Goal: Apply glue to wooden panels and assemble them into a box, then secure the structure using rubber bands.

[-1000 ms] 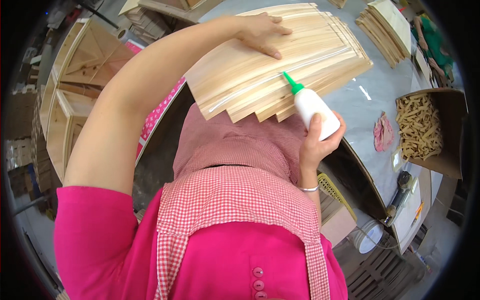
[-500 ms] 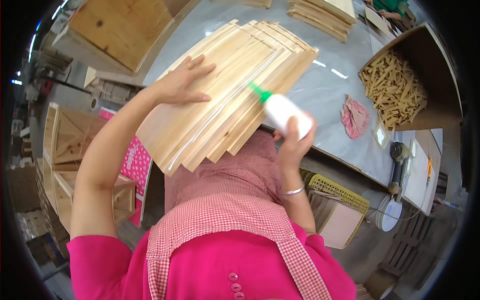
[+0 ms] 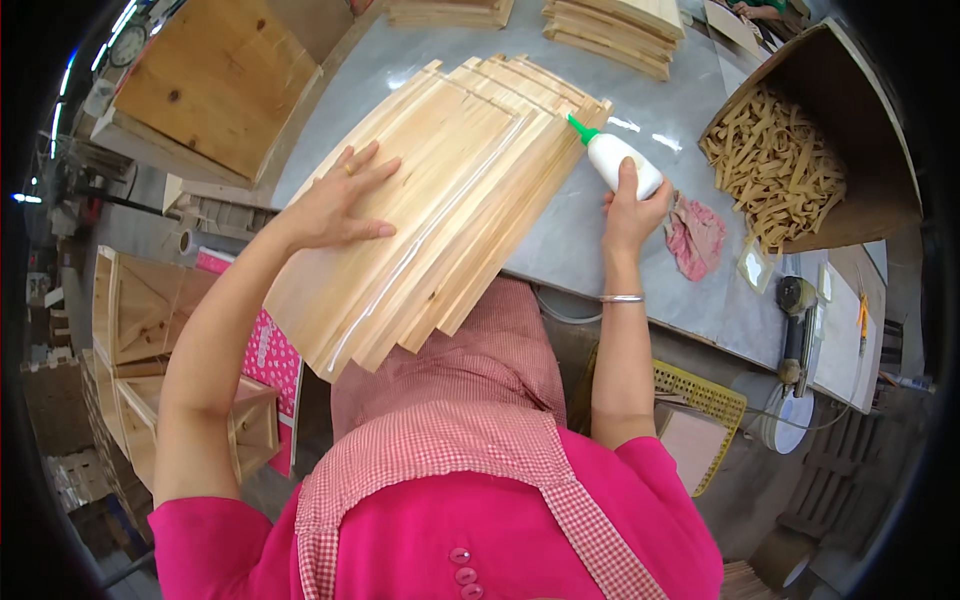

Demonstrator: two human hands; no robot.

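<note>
Several light wooden boards [image 3: 420,170] lie overlapped like steps across the grey table, their near ends jutting over its edge. Flat on the top board rests my left hand [image 3: 345,200], fingers spread. My right hand [image 3: 637,205] is wrapped round a white glue bottle [image 3: 622,163] with a green nozzle, tilted so that its tip is at the far right corner of the boards. A white line of glue [image 3: 425,240] runs along the long edge of the top board. Whether the tip touches wood, I cannot tell.
On the right, a cardboard box [image 3: 880,170] holds thin wooden strips [image 3: 785,165]. A pink rag [image 3: 695,237] and a power tool [image 3: 795,325] lie nearby. Board stacks [image 3: 610,35] stand at the back. At left are a wooden box [image 3: 215,85] and crates [image 3: 150,310].
My right hand has carried the glue bottle up and right, from above the middle of the boards to their far right corner. My left hand stays flat on the top board.
</note>
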